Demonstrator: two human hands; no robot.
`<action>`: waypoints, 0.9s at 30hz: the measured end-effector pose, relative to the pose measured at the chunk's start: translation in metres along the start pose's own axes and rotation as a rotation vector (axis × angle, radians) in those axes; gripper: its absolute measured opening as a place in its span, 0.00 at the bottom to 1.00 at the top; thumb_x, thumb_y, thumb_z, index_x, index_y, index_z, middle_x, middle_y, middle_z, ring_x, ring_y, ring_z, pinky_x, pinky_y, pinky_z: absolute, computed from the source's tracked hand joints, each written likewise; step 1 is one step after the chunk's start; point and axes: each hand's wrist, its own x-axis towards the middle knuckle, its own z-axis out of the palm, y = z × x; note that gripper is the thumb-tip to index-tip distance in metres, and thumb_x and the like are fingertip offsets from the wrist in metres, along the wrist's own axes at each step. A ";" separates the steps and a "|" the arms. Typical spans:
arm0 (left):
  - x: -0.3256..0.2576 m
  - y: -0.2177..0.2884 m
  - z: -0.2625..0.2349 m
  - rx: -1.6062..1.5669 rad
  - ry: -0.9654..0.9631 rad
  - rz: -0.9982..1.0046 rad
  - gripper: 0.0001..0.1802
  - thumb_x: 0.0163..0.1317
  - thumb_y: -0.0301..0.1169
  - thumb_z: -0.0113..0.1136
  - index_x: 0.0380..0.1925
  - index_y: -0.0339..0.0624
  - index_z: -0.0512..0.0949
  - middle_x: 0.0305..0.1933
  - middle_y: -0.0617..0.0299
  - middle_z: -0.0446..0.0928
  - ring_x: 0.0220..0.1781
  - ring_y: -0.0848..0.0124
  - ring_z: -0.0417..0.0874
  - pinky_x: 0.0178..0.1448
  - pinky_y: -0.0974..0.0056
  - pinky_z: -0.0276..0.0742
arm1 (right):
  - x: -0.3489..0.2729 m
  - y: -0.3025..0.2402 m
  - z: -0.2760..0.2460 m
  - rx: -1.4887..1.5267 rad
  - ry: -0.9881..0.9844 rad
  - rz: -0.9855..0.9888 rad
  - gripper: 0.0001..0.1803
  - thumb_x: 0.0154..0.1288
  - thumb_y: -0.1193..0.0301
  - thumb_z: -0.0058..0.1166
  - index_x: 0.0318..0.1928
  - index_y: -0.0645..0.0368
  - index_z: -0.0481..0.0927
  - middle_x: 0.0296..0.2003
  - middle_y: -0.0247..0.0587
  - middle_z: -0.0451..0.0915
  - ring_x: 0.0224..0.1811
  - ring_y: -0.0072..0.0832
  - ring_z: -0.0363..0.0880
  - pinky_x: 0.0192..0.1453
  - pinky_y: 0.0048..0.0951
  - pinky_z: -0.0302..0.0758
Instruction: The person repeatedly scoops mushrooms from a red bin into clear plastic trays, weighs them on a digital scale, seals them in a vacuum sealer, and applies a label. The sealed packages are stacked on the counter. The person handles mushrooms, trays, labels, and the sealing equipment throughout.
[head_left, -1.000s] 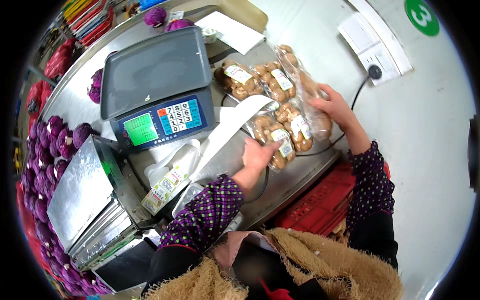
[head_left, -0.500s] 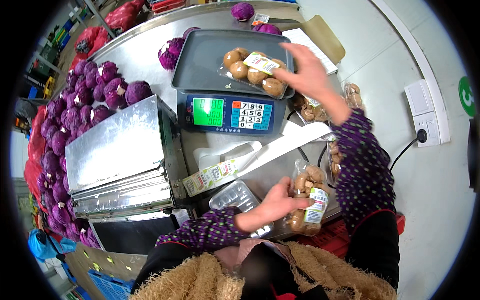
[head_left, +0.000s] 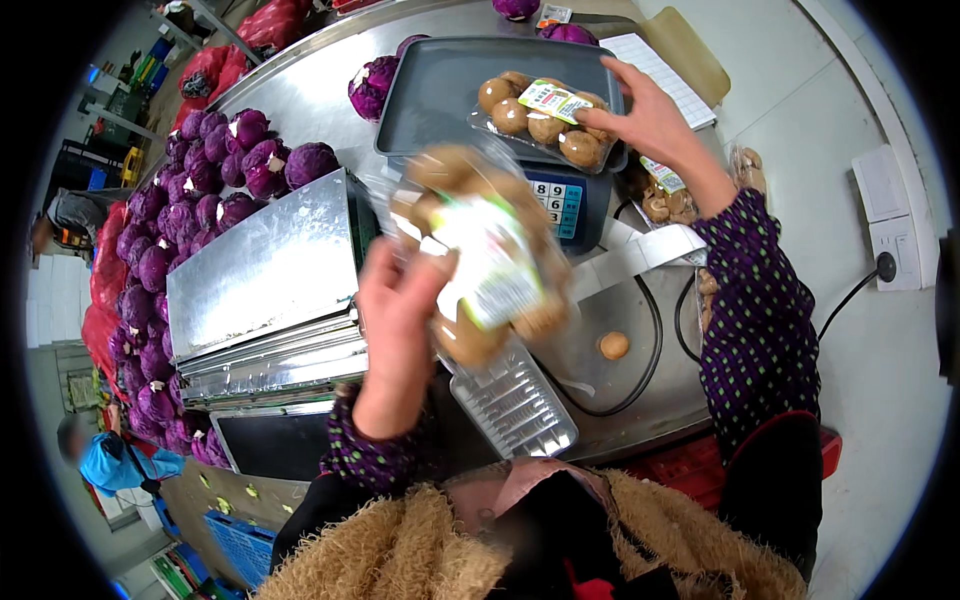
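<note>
My left hand holds up a film-wrapped pack of brown mushrooms, its white and green label under my thumb; motion blurs the pack. A similar mushroom pack lies on the grey scale pan. Over that pack's right end is my right hand, thumb at its edge and fingers spread. The raised pack hides the scale's display and part of its keypad. Below it lies a clear plastic tray, and a loose mushroom sits on the steel table.
Purple cabbages are heaped at the left, beside a metal box-shaped machine. A label strip and black cable cross the table. More mushroom packs lie right of the scale. A person in blue is far left.
My left hand has lifted the mushroom pack from the near right, up and leftward in front of the scale. The loose mushroom now shows. My right hand stays by the pack on the pan.
</note>
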 end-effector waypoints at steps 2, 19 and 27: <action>0.029 0.022 -0.005 -0.110 0.065 0.188 0.18 0.62 0.26 0.61 0.50 0.31 0.71 0.48 0.54 0.78 0.46 0.70 0.81 0.53 0.64 0.77 | 0.006 -0.009 0.008 -0.083 0.005 -0.029 0.55 0.45 0.42 0.67 0.71 0.53 0.60 0.63 0.56 0.68 0.64 0.49 0.69 0.66 0.45 0.68; 0.208 -0.039 0.040 0.580 0.163 0.189 0.30 0.57 0.53 0.66 0.31 0.30 0.83 0.27 0.52 0.81 0.24 0.69 0.79 0.30 0.66 0.74 | -0.140 0.092 -0.101 -0.736 0.032 0.512 0.51 0.40 0.44 0.67 0.67 0.48 0.67 0.54 0.51 0.73 0.59 0.47 0.70 0.60 0.47 0.68; 0.199 0.017 -0.003 0.770 0.269 0.280 0.41 0.54 0.57 0.67 0.51 0.25 0.77 0.41 0.52 0.80 0.40 0.67 0.80 0.36 0.65 0.78 | -0.163 0.121 -0.031 -0.826 0.176 0.329 0.49 0.48 0.41 0.66 0.67 0.52 0.66 0.56 0.54 0.71 0.60 0.49 0.69 0.59 0.49 0.67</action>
